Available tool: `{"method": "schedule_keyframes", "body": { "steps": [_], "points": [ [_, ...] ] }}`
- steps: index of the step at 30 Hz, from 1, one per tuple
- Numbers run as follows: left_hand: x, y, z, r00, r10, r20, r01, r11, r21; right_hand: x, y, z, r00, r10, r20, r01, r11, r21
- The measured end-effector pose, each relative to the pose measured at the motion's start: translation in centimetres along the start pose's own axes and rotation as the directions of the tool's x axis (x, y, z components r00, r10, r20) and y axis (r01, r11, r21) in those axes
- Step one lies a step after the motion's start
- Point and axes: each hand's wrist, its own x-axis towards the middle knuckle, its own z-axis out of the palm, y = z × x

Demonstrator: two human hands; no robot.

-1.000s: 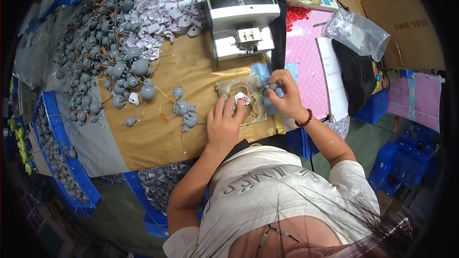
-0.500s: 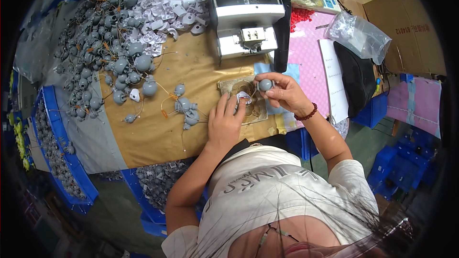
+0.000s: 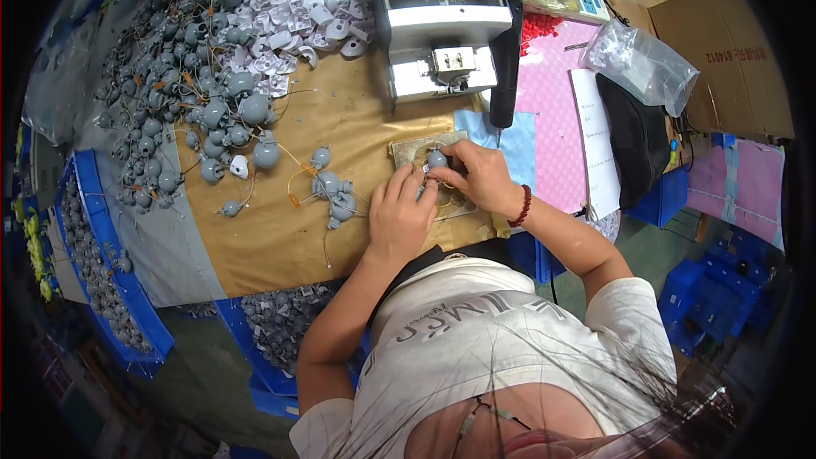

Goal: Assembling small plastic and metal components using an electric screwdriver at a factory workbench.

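A round grey housing [image 3: 437,158] sits between the thumb and fingers of my right hand [image 3: 483,177], low over a square metal fixture [image 3: 461,205]. My left hand [image 3: 399,211] rests at the fixture's near left side. Its bent fingertips close on a small white plastic piece [image 3: 427,167], mostly hidden by both hands. How the housing and the white piece touch cannot be made out. Just left of my left hand lie several wired grey housings [image 3: 330,191].
A metal bench machine [image 3: 442,34] stands behind the fixture. Heaped grey housings [image 3: 161,102] and white plastic pieces [image 3: 297,21] cover the back left. To the right are a blue sheet [image 3: 520,140], a paper sheet [image 3: 593,144], a black bag [image 3: 631,136] and a clear plastic bag [image 3: 642,64].
My right hand has moved left and slightly down, bringing the grey housing over the fixture beside my left fingertips. The left hand has hardly moved.
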Motion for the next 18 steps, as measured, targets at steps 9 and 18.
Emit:
{"method": "schedule_keyframes", "body": {
  "steps": [9, 18],
  "points": [
    [2.9, 1.4, -0.1, 0.983, -0.182, -0.006, 0.181, 0.983, -0.019, 0.3, -0.6, -0.8, 1.000, 0.020, -0.011, -0.018, 0.986, 0.163],
    [2.8, 1.4, 0.5, 0.985, -0.166, -0.053, 0.163, 0.985, -0.058, 8.0, 6.9, -6.7, 0.889, 0.369, -0.271, -0.236, 0.876, 0.420]
  ]
}}
